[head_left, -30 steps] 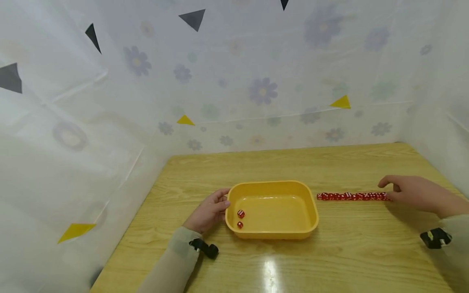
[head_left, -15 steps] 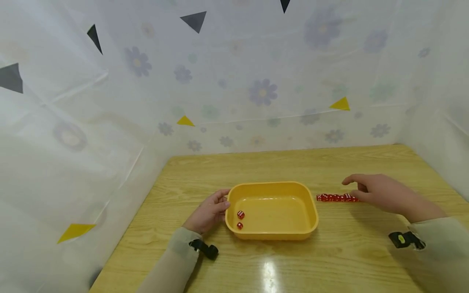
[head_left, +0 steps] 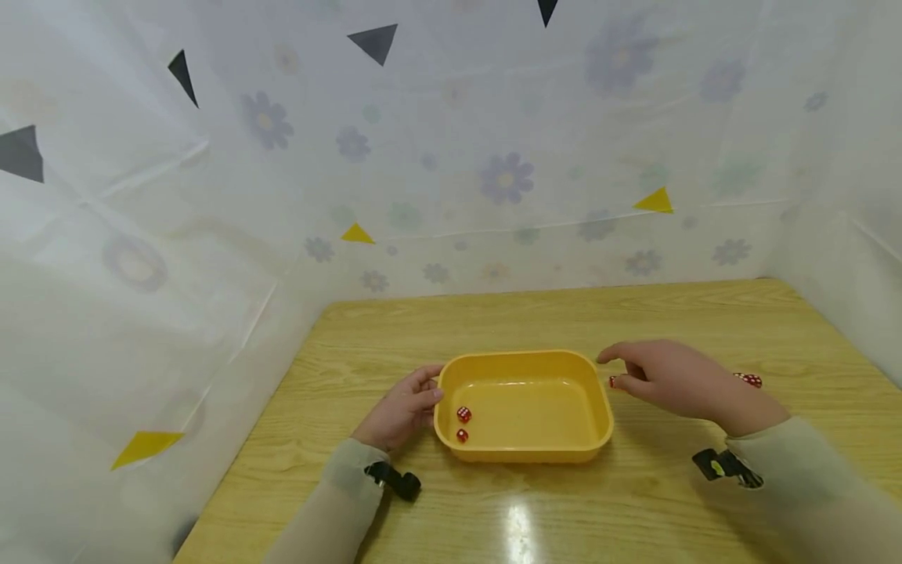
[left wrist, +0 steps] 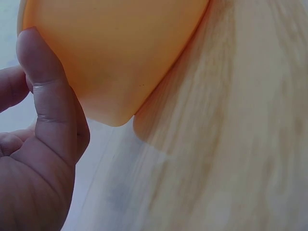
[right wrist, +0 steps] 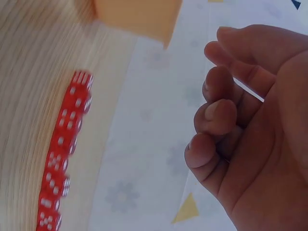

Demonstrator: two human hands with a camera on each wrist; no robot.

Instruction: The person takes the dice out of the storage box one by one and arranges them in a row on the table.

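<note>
Since a second ago the right hand has travelled leftward along the row of dice, from its far end at 3 o'clock to the end nearest the tray; the left hand and the tray have not moved.

The left hand rests at the tray's 9 o'clock side, thumb pressed on the orange wall, fingers relaxed and gripping nothing.

The tray sits mid-surface and holds two red dice at its 9 o'clock edge, one just behind the other.

The right hand hovers at the tray's 3 o'clock, over the row of dice, which lies on the surface beneath it and apart from the fingers. Those fingers are loosely curled and hold nothing. In the head view only the row's two ends show past the hand.
</note>
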